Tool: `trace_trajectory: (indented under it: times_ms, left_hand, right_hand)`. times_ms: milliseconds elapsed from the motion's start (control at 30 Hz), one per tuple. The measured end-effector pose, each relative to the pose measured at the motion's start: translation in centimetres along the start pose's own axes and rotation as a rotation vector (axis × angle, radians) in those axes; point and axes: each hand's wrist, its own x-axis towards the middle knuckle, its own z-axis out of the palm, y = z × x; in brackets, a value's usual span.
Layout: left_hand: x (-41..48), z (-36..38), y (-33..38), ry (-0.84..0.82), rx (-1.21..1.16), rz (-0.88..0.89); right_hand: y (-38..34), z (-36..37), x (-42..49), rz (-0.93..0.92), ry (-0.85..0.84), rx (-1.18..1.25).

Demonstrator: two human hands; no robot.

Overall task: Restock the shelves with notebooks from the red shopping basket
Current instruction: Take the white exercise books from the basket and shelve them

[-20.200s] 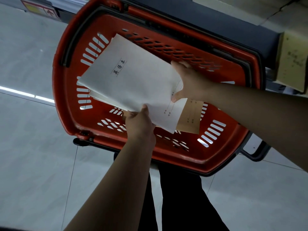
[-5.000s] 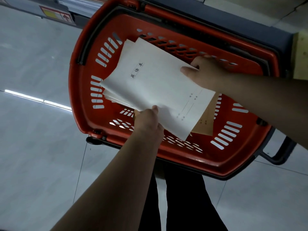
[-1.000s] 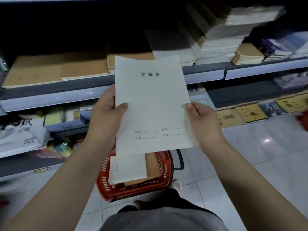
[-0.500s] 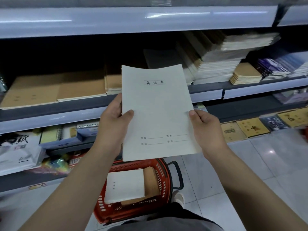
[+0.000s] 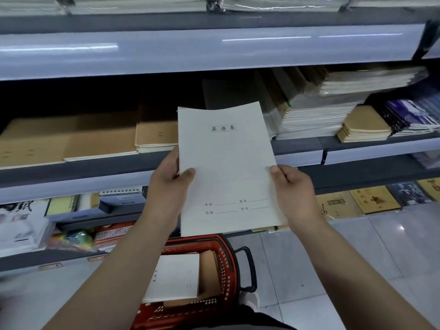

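Observation:
A thin stack of white notebooks [image 5: 226, 167] with Chinese print on the cover is upright in front of the middle shelf [image 5: 78, 167]. My left hand [image 5: 170, 186] grips its left edge, thumb on the cover. My right hand [image 5: 294, 194] grips its right edge the same way. Below, on the floor, the red shopping basket [image 5: 226, 265] holds white notebooks [image 5: 173, 279] lying over brown ones [image 5: 209, 270].
The middle shelf carries flat brown notebooks [image 5: 100, 139] at left, a tall white stack [image 5: 316, 117] and a small brown stack [image 5: 364, 127] at right, with a dark gap behind the held stack. A lower shelf holds mixed stationery [image 5: 119, 201]. Grey tiled floor [image 5: 357, 258] lies to the right.
Earlier both hands gathered white notebooks inside the basket. Over the last second the held stack stayed between both hands while my view tilted up, showing more of the upper shelf.

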Motion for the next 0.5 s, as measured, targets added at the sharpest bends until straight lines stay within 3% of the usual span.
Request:
trace_trajectory:
  times_ms: [500]
  left_hand:
    - [2.1, 4.8, -2.4, 0.069, 0.032, -0.044]
  right_hand:
    - [3.0, -0.8, 7.1, 0.036, -0.066, -0.011]
